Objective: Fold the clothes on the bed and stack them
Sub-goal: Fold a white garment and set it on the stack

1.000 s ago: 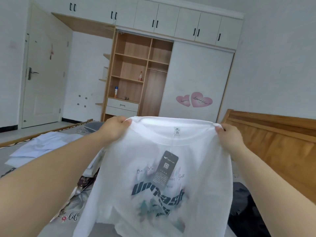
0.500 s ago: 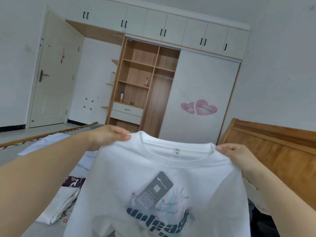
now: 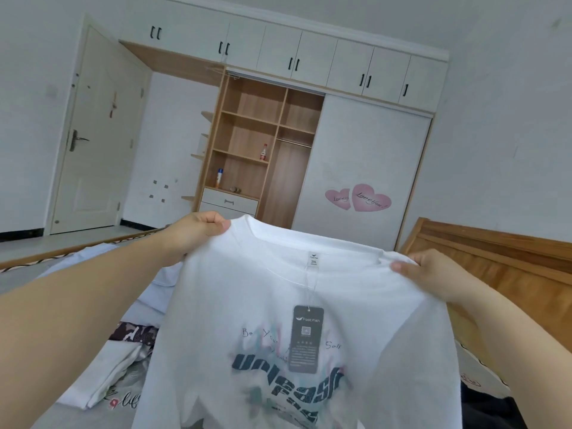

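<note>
A white T-shirt (image 3: 247, 305) with dark printed lettering hangs spread in front of me, held up over the bed. My left hand (image 3: 192, 233) pinches its left shoulder beside the collar. My right hand (image 3: 433, 274) grips its right shoulder. A dark grey hang tag (image 3: 308, 339) dangles on a string from the neck label. Other clothes lie on the bed (image 3: 31, 274) at lower left: a folded white garment (image 3: 102, 379), a camouflage-patterned piece (image 3: 133, 332) and a pale blue garment (image 3: 154, 292) further back.
A wooden headboard (image 3: 495, 252) runs along the right. A dark garment (image 3: 495, 407) lies at lower right. Straight ahead stands a wardrobe with open shelves (image 3: 247, 150) and a sliding door with pink heart stickers (image 3: 359, 198). A closed room door (image 3: 93, 134) is at left.
Both hands have lowered the shirt slightly and pulled it flatter and closer; the hang tag has swung to hang straight down. My view has tilted upward a little.
</note>
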